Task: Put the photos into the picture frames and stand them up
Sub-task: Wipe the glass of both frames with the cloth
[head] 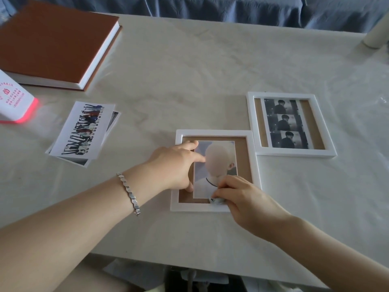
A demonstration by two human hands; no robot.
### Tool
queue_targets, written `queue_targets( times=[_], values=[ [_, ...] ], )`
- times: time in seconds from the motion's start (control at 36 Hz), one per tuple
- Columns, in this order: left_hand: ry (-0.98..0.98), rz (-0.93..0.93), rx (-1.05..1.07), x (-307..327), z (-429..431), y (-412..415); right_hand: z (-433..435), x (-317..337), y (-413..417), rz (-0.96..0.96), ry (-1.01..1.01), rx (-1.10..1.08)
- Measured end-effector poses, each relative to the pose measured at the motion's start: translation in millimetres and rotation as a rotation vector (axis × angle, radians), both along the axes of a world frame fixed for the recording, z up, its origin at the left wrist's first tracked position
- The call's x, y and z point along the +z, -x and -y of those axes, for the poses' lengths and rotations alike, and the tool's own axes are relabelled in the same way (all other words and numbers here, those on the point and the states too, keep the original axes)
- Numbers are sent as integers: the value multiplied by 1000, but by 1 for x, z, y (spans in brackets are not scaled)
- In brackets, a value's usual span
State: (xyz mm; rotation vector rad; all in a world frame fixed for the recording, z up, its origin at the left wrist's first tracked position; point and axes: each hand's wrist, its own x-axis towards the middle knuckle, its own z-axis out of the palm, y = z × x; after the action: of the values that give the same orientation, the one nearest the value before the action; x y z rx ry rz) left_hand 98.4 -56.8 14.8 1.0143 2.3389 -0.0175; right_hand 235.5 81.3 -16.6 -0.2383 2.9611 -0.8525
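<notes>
Pale photo (217, 163) lies under left fingers (200, 158), right fingers (223, 186) pinching its edge.

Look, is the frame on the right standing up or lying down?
Lying down: the right frame lies flat on the table, photo strip facing up.

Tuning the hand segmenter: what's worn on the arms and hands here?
Both forearms are bare, no sleeves or gloves. The left hand has a silver bracelet of flat zigzag links at the wrist. The right hand and its wrist wear nothing; no rings visible.
</notes>
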Motion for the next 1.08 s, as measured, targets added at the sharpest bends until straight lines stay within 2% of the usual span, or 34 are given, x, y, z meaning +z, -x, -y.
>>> queue_targets(
  times=[0.17, 0.31, 0.39, 0.58, 0.72, 0.86, 1.08],
  values=[
    [-13, 6, 5, 0, 2, 0, -27, 8, -5, 127, -44, -7],
    [-15, 26, 7, -1, 3, 0, -36, 13, 7, 89, -94, -60],
    [-1, 27, 1, 0, 4, 1, -42, 13, 33, 119, -132, -218],
    [3, 6, 19, 0, 2, -1, -51, 12, 75, 37, -227, -403],
    [-5, 6, 27, 3, 2, -2, -45, 15, 74, 135, -205, -511],
    [-22, 3, 17, 4, 2, -1, -34, 19, 47, 245, -179, -502],
    [-39, -6, 32, 2, 0, -3, -24, 15, 0, 216, -82, -413]
  ],
)
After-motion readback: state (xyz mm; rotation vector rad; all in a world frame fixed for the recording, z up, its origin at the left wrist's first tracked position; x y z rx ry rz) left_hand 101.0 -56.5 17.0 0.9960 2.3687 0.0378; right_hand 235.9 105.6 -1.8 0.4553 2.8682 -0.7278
